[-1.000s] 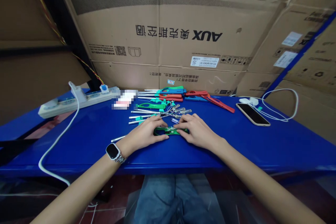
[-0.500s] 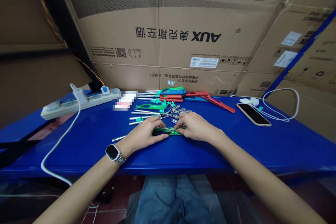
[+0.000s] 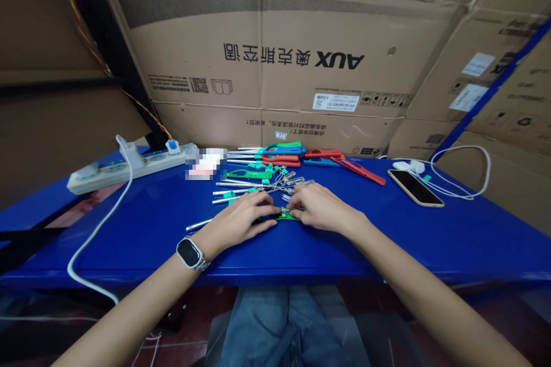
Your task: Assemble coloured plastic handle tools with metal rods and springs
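Note:
A green utility lighter (image 3: 287,217) lies flat on the blue table between my hands, its inner parts exposed. Its metal tube (image 3: 198,225) pokes out to the left from beneath my left hand (image 3: 243,217). That hand closes over the handle's left part, with the index finger on the inner parts and the thumb along the near edge. My right hand (image 3: 321,206) pinches the right end, where the fingers hide most of the handle. Just beyond lie loose metal tubes (image 3: 235,184) with teal pieces and thin wires, and several clear small tanks (image 3: 293,178).
Behind are a green handle shell (image 3: 249,174), blue lighters (image 3: 286,150) and red lighters (image 3: 361,171). A phone (image 3: 415,187) and white cable (image 3: 467,195) lie to the right. A power strip (image 3: 129,169) stands at left; a cardboard wall (image 3: 279,23) closes the back.
My left hand has moved slightly right, its index finger reaching further over the inner parts and covering more of the green handle. My right hand keeps almost the same place.

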The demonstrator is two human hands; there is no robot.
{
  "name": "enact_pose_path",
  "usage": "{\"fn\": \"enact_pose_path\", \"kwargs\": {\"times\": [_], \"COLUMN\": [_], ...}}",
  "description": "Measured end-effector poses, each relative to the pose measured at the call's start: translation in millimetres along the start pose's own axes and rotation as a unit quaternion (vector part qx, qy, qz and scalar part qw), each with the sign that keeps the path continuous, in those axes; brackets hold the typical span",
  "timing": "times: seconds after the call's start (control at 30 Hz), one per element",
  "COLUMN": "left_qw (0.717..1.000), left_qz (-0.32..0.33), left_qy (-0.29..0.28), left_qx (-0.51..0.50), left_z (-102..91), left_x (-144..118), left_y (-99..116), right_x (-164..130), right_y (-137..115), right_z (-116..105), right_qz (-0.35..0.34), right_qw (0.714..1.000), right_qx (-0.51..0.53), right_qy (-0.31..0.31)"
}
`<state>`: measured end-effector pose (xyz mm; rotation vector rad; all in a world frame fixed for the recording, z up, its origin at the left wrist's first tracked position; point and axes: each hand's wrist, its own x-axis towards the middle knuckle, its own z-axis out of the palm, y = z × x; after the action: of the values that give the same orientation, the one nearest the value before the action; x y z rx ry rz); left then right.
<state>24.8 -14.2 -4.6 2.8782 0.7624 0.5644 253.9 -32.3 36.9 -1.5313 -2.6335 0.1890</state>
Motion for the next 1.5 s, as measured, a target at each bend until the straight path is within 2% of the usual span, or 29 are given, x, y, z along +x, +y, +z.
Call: {"fn": "enact_pose_path", "kwargs": {"times": [0.13,0.3,0.5,0.67,0.8,1.1,1.2,1.37,1.5], "left_qw": [0.999,1.0,1.0,1.0,0.999,1.0,1.0,0.995,0.993], "left_qz": [0.018,0.005,0.004,0.013,0.013,0.012,-0.002,-0.079,-0.091], "left_qy": [-0.004,-0.004,-0.009,-0.012,-0.017,-0.013,-0.008,0.02,-0.002], "left_qx": [0.03,0.012,0.007,0.023,0.036,0.02,-0.021,-0.057,-0.071], "left_z": [1.7,-0.6,2.1,3.6,2.2,1.3,1.7,-0.7,-3.4], "left_x": [0.0,1.2,2.5,2.8,3.2,4.6,3.4,-2.2,-3.5], "left_y": [0.4,5.3,5.3,3.6,5.1,5.6,4.3,-1.7,-4.9], "right_x": [-3.0,-8.7,-8.1,-4.1,-2.5,7.7,8.0,5.8,6.4], "right_y": [-0.4,3.7,6.5,11.9,16.7,22.4,20.9,17.8,16.6], "right_z": [0.6,6.3,8.6,12.1,15.4,19.0,15.9,11.7,8.9], "right_qz": [-0.001,-0.024,-0.006,0.004,-0.032,-0.054,-0.046,-0.033,-0.047], "right_qw": [1.0,0.999,0.998,0.993,0.984,0.971,0.973,0.977,0.985], "right_qx": [0.002,0.02,0.039,0.109,0.169,0.227,0.224,0.209,0.161], "right_qy": [0.01,0.036,0.044,0.043,0.051,0.042,0.027,0.026,0.028]}}
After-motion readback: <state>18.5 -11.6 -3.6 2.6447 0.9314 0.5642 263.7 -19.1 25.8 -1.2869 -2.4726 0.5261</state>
